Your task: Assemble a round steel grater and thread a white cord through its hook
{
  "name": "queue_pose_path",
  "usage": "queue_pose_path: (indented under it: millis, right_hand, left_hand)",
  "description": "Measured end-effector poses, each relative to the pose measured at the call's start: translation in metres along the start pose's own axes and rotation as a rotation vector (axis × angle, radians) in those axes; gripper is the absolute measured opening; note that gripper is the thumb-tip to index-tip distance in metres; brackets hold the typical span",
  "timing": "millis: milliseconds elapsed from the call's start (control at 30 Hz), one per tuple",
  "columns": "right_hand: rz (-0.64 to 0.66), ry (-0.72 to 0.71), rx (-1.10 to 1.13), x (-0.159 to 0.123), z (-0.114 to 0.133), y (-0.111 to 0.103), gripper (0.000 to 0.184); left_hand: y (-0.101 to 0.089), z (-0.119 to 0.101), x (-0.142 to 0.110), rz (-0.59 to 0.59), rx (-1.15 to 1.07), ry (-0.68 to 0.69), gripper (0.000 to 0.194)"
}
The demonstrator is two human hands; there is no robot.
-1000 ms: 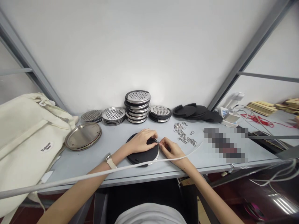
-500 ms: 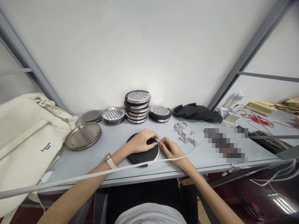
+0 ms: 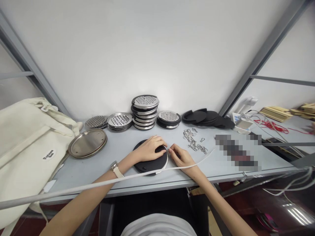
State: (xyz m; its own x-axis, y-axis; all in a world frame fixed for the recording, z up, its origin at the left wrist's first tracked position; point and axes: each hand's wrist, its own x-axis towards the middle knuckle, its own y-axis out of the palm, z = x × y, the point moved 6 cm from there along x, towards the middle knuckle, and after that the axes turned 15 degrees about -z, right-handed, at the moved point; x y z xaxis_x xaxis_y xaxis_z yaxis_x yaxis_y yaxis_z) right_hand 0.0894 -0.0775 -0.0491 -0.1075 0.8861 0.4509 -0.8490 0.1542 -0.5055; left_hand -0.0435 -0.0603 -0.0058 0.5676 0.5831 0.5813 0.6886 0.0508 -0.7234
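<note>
A round black disc (image 3: 155, 164) with a silver metal rim along its right side lies flat on the table before me. My left hand (image 3: 151, 149) rests across its top, thumb and fingers closing on its upper right edge. Just right of that edge, my right hand (image 3: 181, 155) pinches a small silver piece that looks like a metal clip; the fingertips hide most of it. Loose metal clips (image 3: 193, 141) are scattered behind my right hand.
A stack of round graters (image 3: 145, 113) stands by the wall, with lower piles beside it. Metal lids (image 3: 87, 144) lie left, black holders (image 3: 204, 117) back right. A white cable (image 3: 98, 185) crosses in front of the disc. A cream bag (image 3: 29, 141) covers the left end.
My hands and the disc stay in nearly the same place. Only the right fingers have shifted slightly at the disc's edge.
</note>
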Motion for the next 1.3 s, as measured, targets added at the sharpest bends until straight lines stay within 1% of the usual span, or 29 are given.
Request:
queue_pose_path:
  millis: [167,267,333,467,700,967,1300]
  right_hand:
    - [-0.058,0.007,-0.058,0.0013,-0.0043,-0.0029,0.03]
    - [-0.038,0.012,-0.066,0.0011,-0.0056,-0.0011,0.034]
    - [-0.031,0.031,-0.037,0.0008,-0.0063,-0.0003,0.031]
    - [-0.052,0.078,0.039,0.0003,-0.0071,-0.0012,0.015]
    - [-0.009,0.033,0.004,0.0007,-0.0058,0.0011,0.017]
    - [0.032,0.027,0.032,-0.002,0.0006,0.0007,0.019]
    - [0.058,0.016,0.009,-0.0023,0.0015,0.002,0.016]
  left_hand:
    - [0.0009,0.0017,-0.0008,0.002,-0.007,-0.006,0.018]
    - [0.0017,0.0031,-0.0017,0.004,-0.022,-0.012,0.018]
    - [0.0019,0.0033,-0.002,0.007,-0.034,-0.015,0.018]
    - [0.0015,0.0019,-0.0017,0.017,-0.049,-0.012,0.019]
    - [0.0004,0.0009,-0.0011,0.018,-0.063,-0.015,0.019]
    - [0.001,0.0007,-0.0006,0.031,-0.057,-0.005,0.02]
    - [0.0,-0.0019,0.0001,0.038,-0.084,0.003,0.02]
